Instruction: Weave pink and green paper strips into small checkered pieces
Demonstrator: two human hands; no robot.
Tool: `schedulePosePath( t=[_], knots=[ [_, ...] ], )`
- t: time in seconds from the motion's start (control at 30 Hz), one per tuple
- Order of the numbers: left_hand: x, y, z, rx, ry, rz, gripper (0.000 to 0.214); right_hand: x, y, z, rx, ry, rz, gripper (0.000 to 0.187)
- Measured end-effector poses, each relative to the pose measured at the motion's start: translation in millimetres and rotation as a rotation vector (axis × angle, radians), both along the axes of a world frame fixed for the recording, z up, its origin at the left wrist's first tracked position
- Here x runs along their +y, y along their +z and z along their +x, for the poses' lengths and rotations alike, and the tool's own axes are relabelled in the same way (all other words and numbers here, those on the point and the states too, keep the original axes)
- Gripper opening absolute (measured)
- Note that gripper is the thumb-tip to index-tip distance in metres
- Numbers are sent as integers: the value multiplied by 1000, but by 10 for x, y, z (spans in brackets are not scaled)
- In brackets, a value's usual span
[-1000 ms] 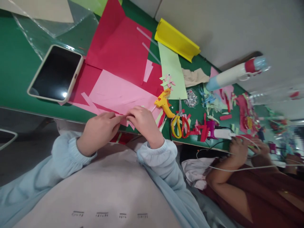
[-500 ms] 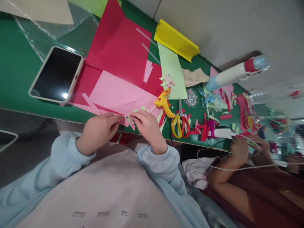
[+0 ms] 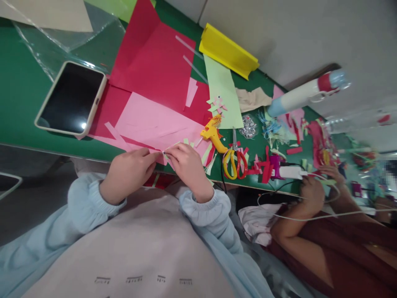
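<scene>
My left hand (image 3: 130,171) is closed in a pinch at the table's front edge, its fingertips on a small pink paper cutout (image 3: 164,159) with a tiny googly eye. From the other side my right hand (image 3: 188,167) pinches at the same cutout, fingertips at the eye. Most of the cutout is hidden behind my fingers. Beneath it lie pink paper sheets (image 3: 149,118). A yellow glue gun (image 3: 214,134) rests just beyond my right hand, and scissors (image 3: 235,159) with yellow and red handles lie to its right. A similar pink and green paper figure (image 3: 218,104) sits on a pale green sheet (image 3: 223,82).
A phone (image 3: 71,97) lies at left beside folded red paper (image 3: 155,58). Farther back are a yellow folded sheet (image 3: 229,51), a bag of googly eyes (image 3: 248,126) and a bottle (image 3: 305,95). At right, a co-worker's hands (image 3: 312,192) are near a white cable (image 3: 297,219) and paper scraps.
My right hand has shifted slightly left, its fingertips now closer to my left ones and covering more of the cutout. The co-worker's hands have moved apart.
</scene>
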State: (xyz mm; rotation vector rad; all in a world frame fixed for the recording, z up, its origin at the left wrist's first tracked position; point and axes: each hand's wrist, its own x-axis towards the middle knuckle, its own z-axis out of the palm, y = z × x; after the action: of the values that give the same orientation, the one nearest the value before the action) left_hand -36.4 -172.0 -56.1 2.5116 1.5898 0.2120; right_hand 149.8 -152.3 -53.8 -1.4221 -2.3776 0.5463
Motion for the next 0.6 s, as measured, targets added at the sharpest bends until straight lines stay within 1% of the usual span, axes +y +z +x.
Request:
schedulePosePath(
  t=[0.27,0.37,0.47,0.6],
  knots=[
    [-12,36,38,58,-15,-6,36,-15,-38,-21,-83,55,55,23],
    [-15,35,19,51,-30,-4,36,-13,-24,-22,-80,63,43,23],
    [-21,13,-11,48,-75,20,36,-4,-15,-18,-61,71,22,22],
    [-24,-3,-10,81,-115,48,35,19,-4,0,-38,70,-3,23]
  ],
)
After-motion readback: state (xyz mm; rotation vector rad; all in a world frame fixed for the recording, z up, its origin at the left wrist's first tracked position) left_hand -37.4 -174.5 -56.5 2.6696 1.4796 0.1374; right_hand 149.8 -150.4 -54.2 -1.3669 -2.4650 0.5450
